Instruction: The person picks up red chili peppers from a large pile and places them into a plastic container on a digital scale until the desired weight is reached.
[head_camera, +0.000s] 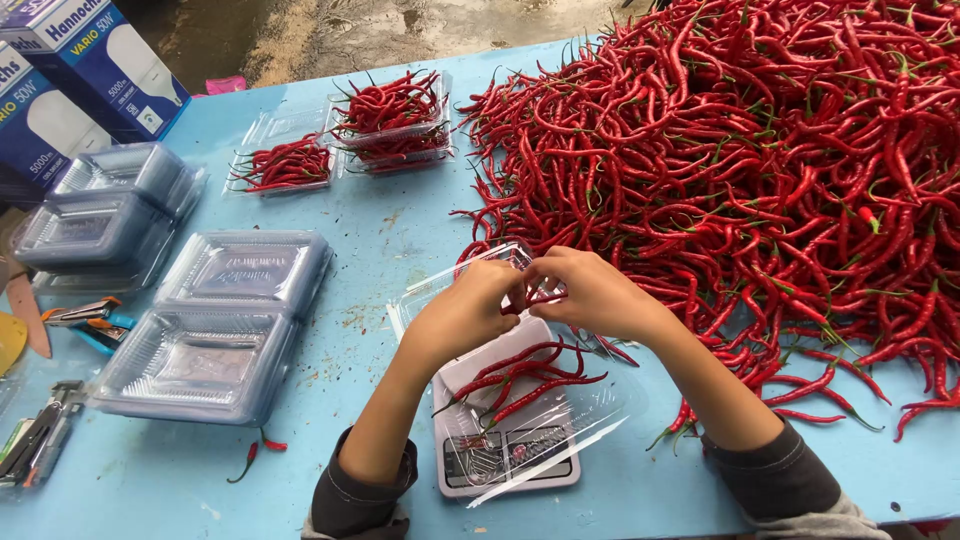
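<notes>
Both hands (530, 300) pinching chili (528, 292), orientation hidden, clear tray (470, 270)

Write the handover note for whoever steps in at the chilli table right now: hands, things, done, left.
Left hand and right hand meet above the clear clamshell tray, pinching a chilli between them.
The tray sits open on the small scale with a few red chillies in it.
Done: three filled trays at the far side of the blue table.
Left: the big chilli pile on the right; stacks of empty trays on the left.
</notes>
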